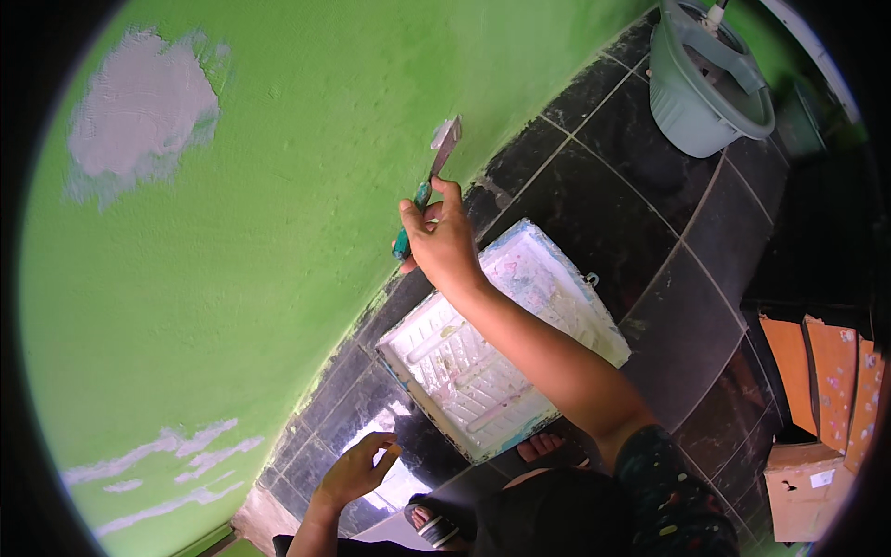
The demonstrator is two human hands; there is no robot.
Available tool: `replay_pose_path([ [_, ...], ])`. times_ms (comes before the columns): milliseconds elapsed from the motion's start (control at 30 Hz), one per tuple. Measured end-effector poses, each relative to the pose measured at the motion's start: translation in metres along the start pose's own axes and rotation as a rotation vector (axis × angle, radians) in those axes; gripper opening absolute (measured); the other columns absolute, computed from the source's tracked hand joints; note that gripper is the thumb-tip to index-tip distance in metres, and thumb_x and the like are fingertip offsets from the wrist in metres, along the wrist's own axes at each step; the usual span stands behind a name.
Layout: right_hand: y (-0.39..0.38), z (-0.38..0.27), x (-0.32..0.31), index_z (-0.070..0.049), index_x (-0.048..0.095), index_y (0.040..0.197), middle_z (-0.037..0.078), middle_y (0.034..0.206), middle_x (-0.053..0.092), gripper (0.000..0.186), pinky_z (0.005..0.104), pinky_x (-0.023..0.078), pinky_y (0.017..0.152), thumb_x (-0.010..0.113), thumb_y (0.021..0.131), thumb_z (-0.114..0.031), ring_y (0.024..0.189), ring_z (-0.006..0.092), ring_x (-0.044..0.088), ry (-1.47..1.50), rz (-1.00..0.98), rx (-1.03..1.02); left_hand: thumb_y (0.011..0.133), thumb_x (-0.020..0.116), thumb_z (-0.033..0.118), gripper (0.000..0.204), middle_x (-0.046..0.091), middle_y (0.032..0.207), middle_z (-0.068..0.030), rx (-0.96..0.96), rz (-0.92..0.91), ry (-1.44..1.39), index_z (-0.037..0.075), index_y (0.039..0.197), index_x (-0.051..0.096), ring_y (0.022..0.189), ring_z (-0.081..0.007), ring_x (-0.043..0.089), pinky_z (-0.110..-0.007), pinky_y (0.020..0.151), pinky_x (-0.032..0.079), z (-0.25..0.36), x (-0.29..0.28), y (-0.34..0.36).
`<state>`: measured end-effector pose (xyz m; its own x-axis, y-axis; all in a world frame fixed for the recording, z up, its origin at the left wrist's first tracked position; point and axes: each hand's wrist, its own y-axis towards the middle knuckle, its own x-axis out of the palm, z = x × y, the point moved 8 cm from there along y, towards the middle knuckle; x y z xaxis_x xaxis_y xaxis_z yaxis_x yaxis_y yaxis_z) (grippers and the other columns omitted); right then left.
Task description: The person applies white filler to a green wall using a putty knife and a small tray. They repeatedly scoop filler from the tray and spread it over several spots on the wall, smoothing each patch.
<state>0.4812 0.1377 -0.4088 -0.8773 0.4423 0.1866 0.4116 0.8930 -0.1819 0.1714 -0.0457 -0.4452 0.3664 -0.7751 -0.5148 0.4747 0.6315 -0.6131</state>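
My right hand (444,237) is closed round the teal handle of a putty knife (424,197). White filler (440,136) sits on the blade, which is close to the green wall (306,186); I cannot tell whether it touches. Below my right forearm lies a paint tray (455,371) with a ribbed slope, smeared white, pink and blue. Lower down, my left hand (357,469) hangs loosely curled over the dark floor tiles, with a gap between thumb and fingers and nothing visible in it.
A large pale patch (144,102) and several thin pale streaks (153,455) mark the wall. A grey-green plastic tub (691,102) stands at the far right. Cardboard boxes (803,487) are at the lower right. My sandalled feet (434,527) show near the tray's lower end.
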Motion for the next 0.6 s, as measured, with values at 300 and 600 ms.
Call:
replay_pose_path([
  [300, -0.035, 0.005, 0.005, 0.0, 0.033, 0.148, 0.008, 0.091, 0.058, 0.056, 0.0288, 0.056, 0.042, 0.063, 0.105, -0.019, 0.064, 0.0142, 0.066, 0.114, -0.038, 0.022, 0.105, 0.066, 0.027, 0.033, 0.073, 0.122, -0.0151, 0.034, 0.002, -0.005, 0.004, 0.129, 0.068, 0.109, -0.0264, 0.073, -0.036, 0.088, 0.058, 0.001, 0.002, 0.001],
  [600, -0.055, 0.017, 0.026, 0.001, 0.033, 0.147, 0.011, 0.091, 0.06, 0.056, 0.0295, 0.055, 0.04, 0.063, 0.105, -0.02, 0.056, 0.0153, 0.064, 0.133, -0.2, 0.08, 0.105, 0.066, 0.029, 0.035, 0.074, 0.123, -0.0149, 0.001, -0.015, 0.022, 0.004, 0.13, 0.068, 0.109, -0.0274, 0.073, -0.035, 0.084, 0.058, -0.004, 0.005, -0.001],
])
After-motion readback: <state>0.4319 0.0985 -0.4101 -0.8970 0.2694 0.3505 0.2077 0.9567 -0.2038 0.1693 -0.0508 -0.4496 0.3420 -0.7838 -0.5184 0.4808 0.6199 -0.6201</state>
